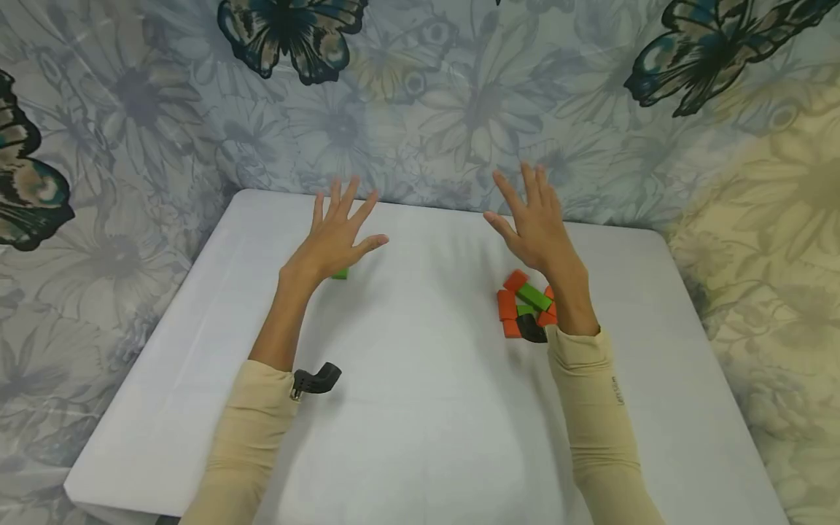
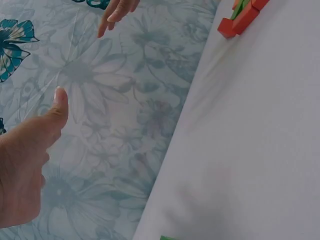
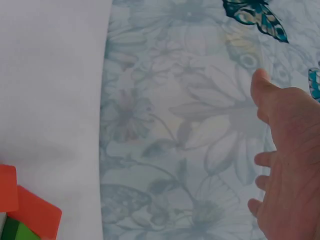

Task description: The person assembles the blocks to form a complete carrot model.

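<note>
Over on the left, the left hand (image 1: 337,237) is hovering near the far edge of the desk (image 1: 420,408), its fingers spreading straight and gripping nothing. Just on the near side of it, a green block (image 1: 340,274) is peeking out beside the wrist, and here's a risk: with the wrist covering so much of it, a lowering forearm could be nudging it unseen. Its long axis is staying a mystery, since too little is showing. Moving right, across bare white cloth, a cluster of red and green blocks is sitting on the desk. The danger there, I'm judging, is the black wrist fitting (image 1: 531,329), which is overlapping the near part of the cluster in the head view; whether it's touching, I can't tell, but a dropping or sweeping right arm could be scattering the pieces. As for direction, the upper green block (image 1: 534,297) is running diagonally, far left to near right, while the leftmost red block (image 1: 507,305) is pointing its long axis from near to far. Beyond them, the right hand (image 1: 538,226) is hanging with its fingers extending toward the far side, holding nothing.
</note>
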Tool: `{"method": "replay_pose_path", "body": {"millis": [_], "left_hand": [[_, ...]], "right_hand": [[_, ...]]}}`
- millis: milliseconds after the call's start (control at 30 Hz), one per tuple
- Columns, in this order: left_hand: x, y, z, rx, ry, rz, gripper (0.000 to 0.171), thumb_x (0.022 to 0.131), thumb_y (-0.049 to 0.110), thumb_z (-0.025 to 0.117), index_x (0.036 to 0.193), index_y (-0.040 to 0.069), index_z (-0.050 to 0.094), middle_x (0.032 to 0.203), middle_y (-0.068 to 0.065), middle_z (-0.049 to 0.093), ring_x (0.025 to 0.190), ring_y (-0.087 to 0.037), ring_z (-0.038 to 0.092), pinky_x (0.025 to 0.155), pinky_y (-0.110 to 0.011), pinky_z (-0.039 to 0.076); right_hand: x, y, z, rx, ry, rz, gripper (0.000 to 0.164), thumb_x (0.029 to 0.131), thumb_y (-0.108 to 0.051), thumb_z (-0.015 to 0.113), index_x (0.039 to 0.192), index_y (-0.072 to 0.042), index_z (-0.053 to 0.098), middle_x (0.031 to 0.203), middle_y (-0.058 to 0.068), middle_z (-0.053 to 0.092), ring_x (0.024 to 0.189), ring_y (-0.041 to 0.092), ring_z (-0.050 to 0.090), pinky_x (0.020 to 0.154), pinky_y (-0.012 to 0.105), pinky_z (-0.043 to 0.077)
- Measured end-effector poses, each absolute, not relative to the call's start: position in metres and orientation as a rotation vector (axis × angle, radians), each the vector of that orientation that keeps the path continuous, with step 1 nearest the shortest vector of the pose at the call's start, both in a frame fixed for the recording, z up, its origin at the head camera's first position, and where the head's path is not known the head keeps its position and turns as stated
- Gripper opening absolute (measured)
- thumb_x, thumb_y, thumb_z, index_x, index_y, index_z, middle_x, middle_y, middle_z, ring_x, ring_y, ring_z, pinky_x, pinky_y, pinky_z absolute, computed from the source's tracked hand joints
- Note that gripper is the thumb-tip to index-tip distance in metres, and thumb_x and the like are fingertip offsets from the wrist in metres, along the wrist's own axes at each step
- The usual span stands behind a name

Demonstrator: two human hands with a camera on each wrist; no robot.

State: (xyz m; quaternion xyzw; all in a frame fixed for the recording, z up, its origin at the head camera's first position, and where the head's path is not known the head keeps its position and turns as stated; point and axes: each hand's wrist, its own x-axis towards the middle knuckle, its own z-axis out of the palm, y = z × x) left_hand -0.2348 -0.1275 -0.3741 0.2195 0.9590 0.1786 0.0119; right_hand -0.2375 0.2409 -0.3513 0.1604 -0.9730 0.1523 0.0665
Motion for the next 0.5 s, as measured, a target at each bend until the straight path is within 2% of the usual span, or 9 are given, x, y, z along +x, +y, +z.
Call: {"method": "replay_pose_path", "body": {"millis": [267, 367, 500], "left_hand": [[-0.232, -0.103, -0.378, 0.75, 2.921, 0.64, 0.081, 0.105, 0.067, 0.041, 0.169, 0.035, 0.003, 0.177, -0.008, -0.015, 0.163, -0.036, -0.022, 0.131, -0.06, -0.016], [-0.227, -0.085, -0.384, 0.812, 2.878, 0.667, 0.08, 0.106, 0.062, 0.044, 0.169, 0.034, 0.005, 0.178, -0.01, -0.009, 0.164, -0.037, -0.018, 0.132, -0.06, -0.012], [-0.217, -0.053, -0.395, 0.932, 2.808, 0.664, 0.078, 0.107, 0.058, 0.046, 0.17, 0.033, 0.007, 0.178, -0.01, 0.003, 0.165, -0.04, -0.007, 0.134, -0.059, -0.006]], "right_hand": [[-0.224, 0.252, -0.348, 0.45, -2.951, 0.461, 0.071, 0.11, -0.054, 0.042, 0.169, -0.032, 0.012, 0.177, 0.019, -0.003, 0.164, 0.043, -0.009, 0.127, 0.075, 0.006], [-0.214, 0.257, -0.348, 0.439, -2.956, 0.435, 0.07, 0.11, -0.048, 0.048, 0.169, -0.031, 0.014, 0.176, 0.023, 0.004, 0.164, 0.047, -0.001, 0.127, 0.074, 0.009], [-0.195, 0.266, -0.35, 0.425, -2.973, 0.356, 0.07, 0.108, -0.043, 0.054, 0.168, -0.024, 0.022, 0.169, 0.03, 0.02, 0.157, 0.054, 0.017, 0.123, 0.076, 0.019]]}}
